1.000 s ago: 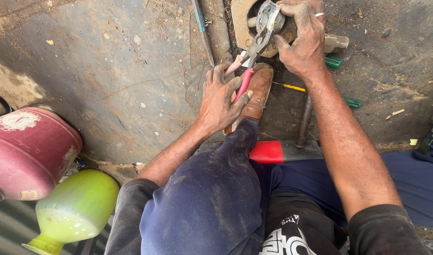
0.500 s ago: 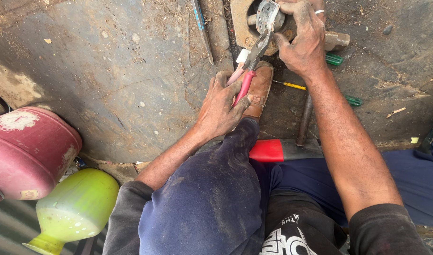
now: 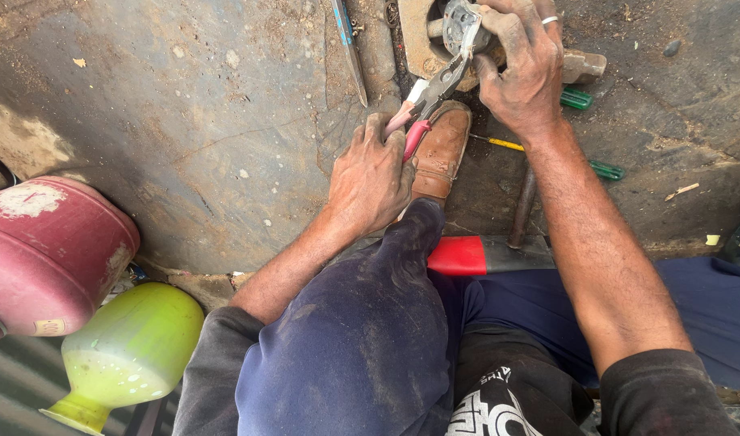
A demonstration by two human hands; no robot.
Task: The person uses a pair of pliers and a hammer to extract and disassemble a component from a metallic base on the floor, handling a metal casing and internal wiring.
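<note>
My left hand (image 3: 371,179) grips the red handles of a pair of pliers (image 3: 431,97), whose jaws reach up to a grey metal part (image 3: 459,23). That part sits in a tan block (image 3: 414,36) at the top edge of the view. My right hand (image 3: 525,69), with a ring on one finger, is closed over the metal part and holds it in place. My brown shoe (image 3: 441,152) rests on the floor just below the block, under the pliers.
A red cylinder (image 3: 43,250) and a green jug (image 3: 119,355) lie at the lower left. A blue-handled tool (image 3: 350,48) lies on the dirty concrete floor. Green-handled screwdrivers (image 3: 596,165), a hammer handle (image 3: 521,206) and a red-and-grey bar (image 3: 487,254) lie by my leg.
The left hand and pliers have stayed almost in place. The right hand has shifted slightly on the metal part.
</note>
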